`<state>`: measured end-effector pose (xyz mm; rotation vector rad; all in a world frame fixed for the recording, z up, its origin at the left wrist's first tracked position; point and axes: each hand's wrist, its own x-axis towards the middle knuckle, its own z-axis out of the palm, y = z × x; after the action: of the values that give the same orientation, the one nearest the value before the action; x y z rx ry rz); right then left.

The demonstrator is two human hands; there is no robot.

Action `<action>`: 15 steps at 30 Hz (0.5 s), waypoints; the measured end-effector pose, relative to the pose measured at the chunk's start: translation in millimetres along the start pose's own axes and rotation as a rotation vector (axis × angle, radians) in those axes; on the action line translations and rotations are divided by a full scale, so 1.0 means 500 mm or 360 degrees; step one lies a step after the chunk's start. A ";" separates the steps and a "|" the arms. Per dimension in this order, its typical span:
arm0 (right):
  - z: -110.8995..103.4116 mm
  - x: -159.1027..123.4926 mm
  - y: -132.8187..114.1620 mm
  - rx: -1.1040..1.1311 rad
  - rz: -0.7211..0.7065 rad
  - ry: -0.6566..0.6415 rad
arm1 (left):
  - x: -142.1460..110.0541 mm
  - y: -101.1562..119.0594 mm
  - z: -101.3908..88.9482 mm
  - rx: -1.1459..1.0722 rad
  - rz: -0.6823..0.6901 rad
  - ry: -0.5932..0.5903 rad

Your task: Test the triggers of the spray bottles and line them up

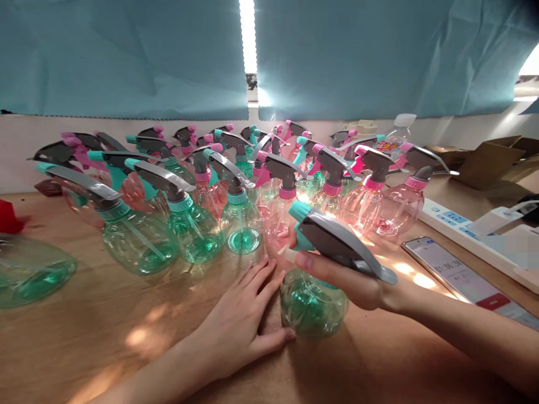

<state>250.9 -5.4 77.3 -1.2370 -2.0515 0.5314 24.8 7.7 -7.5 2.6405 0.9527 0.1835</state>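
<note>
My right hand (pixel 353 280) is wrapped round the neck of a green spray bottle (pixel 314 311), just under its grey and teal trigger head. The bottle is upright at the front of the table, and my fingers hide its collar. Beside its base, my left hand (pixel 248 314) lies flat with the fingers stretched out, the thumb close to the bottle. Just beyond stand more green spray bottles (pixel 242 227) with teal collars. Pink spray bottles (pixel 286 210) with pink collars are grouped behind and to the right.
A phone (pixel 458 280) showing a timer lies at the right, beside a white power strip (pixel 475 235). Cardboard boxes (pixel 484 163) sit at the back right. At the left edge are another green bottle (pixel 36 275) and a red object (pixel 10 217).
</note>
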 end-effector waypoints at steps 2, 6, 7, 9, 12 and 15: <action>0.010 0.001 0.012 -0.0013 -0.0042 0.0022 | 0.000 -0.001 0.001 -0.0021 0.0011 0.0023; 0.016 0.004 0.020 0.0036 -0.0036 0.0021 | 0.002 -0.003 -0.001 -0.0075 0.0019 0.0058; 0.016 0.006 0.019 0.0063 -0.0035 0.0017 | 0.003 -0.003 -0.001 -0.0084 0.0019 0.0060; 0.015 0.010 0.016 0.0154 -0.0087 -0.0017 | 0.002 -0.006 -0.001 -0.0097 0.0029 0.0073; 0.018 0.018 0.015 0.0332 -0.0197 -0.0091 | 0.000 -0.012 0.003 -0.0101 0.0088 0.0126; 0.022 0.022 0.018 0.0412 -0.0226 -0.0147 | -0.003 -0.020 0.012 -0.0055 0.0120 0.0156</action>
<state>245.0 8.6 67.7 -0.9240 -2.0514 0.7709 19.3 12.4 -16.4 2.6581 0.8728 0.3470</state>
